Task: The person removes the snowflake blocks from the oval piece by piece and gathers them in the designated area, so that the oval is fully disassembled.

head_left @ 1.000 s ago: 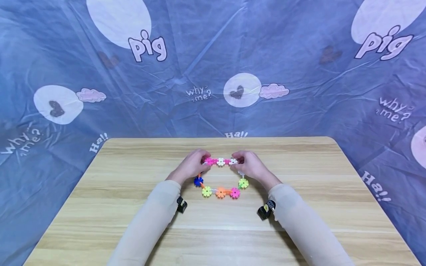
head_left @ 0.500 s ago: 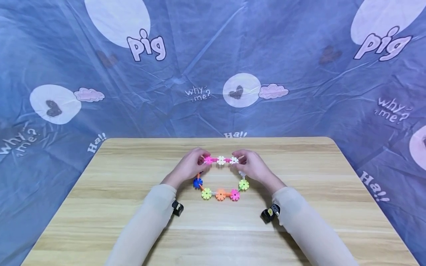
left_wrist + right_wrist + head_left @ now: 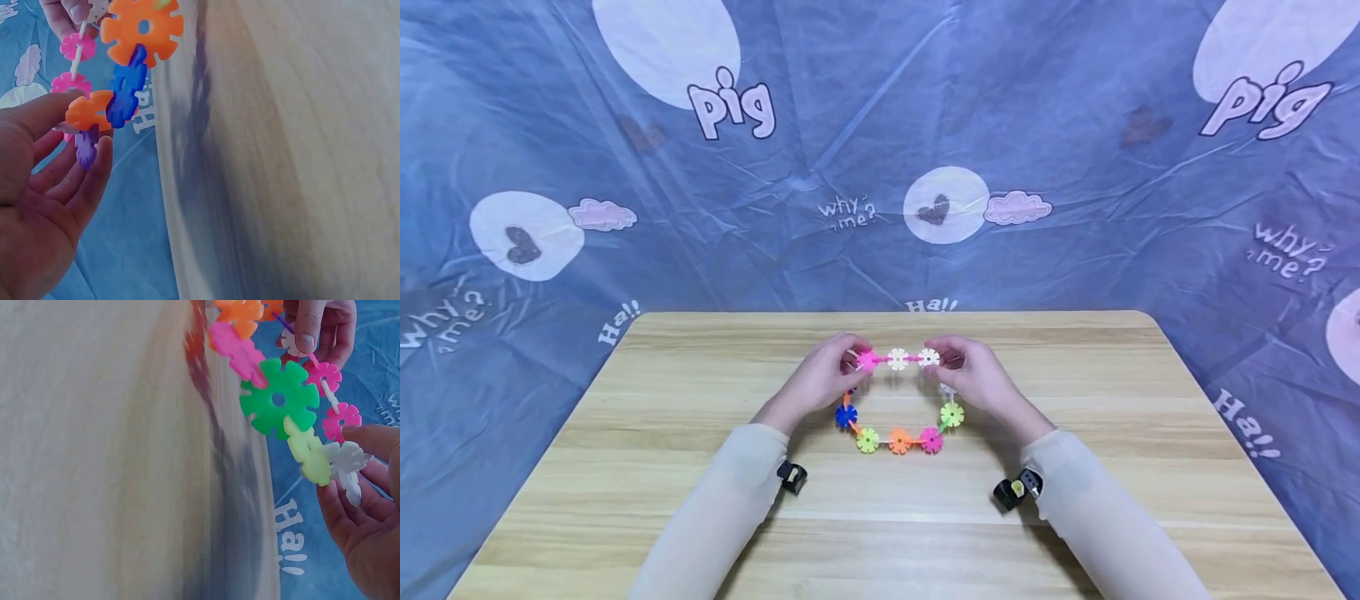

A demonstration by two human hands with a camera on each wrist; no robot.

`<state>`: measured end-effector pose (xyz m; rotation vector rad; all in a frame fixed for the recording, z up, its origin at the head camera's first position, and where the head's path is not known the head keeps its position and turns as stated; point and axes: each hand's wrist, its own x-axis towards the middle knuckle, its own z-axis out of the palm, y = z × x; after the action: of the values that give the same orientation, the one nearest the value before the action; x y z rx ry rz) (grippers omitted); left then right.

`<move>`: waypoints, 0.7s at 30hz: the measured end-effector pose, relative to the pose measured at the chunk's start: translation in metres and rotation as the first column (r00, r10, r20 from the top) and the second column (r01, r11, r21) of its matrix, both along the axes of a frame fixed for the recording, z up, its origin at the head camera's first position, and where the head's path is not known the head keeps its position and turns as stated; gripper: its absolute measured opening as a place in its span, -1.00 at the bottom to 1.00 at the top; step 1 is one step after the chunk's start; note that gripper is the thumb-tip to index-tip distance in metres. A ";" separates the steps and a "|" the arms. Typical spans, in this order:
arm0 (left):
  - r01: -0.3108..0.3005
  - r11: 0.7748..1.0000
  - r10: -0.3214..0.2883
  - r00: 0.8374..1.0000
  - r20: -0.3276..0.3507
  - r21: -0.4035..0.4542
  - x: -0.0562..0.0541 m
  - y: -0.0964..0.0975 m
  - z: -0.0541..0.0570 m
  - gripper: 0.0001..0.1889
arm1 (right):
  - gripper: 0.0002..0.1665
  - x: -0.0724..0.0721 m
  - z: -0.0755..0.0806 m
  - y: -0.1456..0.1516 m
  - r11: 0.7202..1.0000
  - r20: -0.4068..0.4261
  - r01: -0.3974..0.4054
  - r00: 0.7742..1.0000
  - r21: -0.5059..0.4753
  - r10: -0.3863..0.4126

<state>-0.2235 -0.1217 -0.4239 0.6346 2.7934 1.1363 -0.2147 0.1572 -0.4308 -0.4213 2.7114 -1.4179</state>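
A ring of interlocking plastic snowflake discs (image 3: 899, 442) is held between both hands, over the middle of the table. My left hand (image 3: 820, 377) pinches its far left part, by a pink disc (image 3: 867, 360); orange, blue (image 3: 127, 94) and purple discs (image 3: 86, 147) show there in the left wrist view. On the far right, my right hand (image 3: 976, 377) grips the ring by a white disc (image 3: 928, 357). Close to those fingers in the right wrist view are pale yellow (image 3: 307, 453) and green discs (image 3: 279, 400). Fingers partly cover the discs they hold.
Under the ring lies a wood-grain table (image 3: 895, 533), with shadows of the ring and hands on it. Behind it hangs a wrinkled blue printed cloth (image 3: 820, 275). Small black cameras (image 3: 1017, 490) sit at both wrists.
The ring's far side has risen slightly, and its near side has shifted a little toward the person. Both wrists have spread slightly outward. Each hand keeps its hold.
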 end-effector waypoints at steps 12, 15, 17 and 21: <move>0.008 0.994 -0.011 0.999 0.030 0.109 0.010 -0.002 0.004 -0.50 | -0.42 0.011 0.007 -0.003 0.997 -0.010 0.041 0.999 -0.064 -0.042; 0.022 0.989 -0.027 0.999 0.030 0.145 0.011 -0.003 0.006 -0.49 | -0.43 0.015 0.009 -0.003 0.994 -0.033 0.057 0.998 -0.088 -0.060; 0.030 0.985 -0.037 0.999 0.038 0.171 0.012 -0.003 0.007 -0.49 | -0.45 0.017 0.010 -0.003 0.992 -0.055 0.064 0.996 -0.105 -0.070; 0.039 0.977 -0.054 0.996 0.066 0.208 0.014 -0.003 0.008 -0.48 | -0.49 0.021 0.011 -0.003 0.989 -0.113 0.060 0.991 -0.137 -0.076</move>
<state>-0.2099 -0.1250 -0.4154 0.6568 2.6086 1.4223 -0.1938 0.1541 -0.4200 -0.4367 2.7564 -1.6507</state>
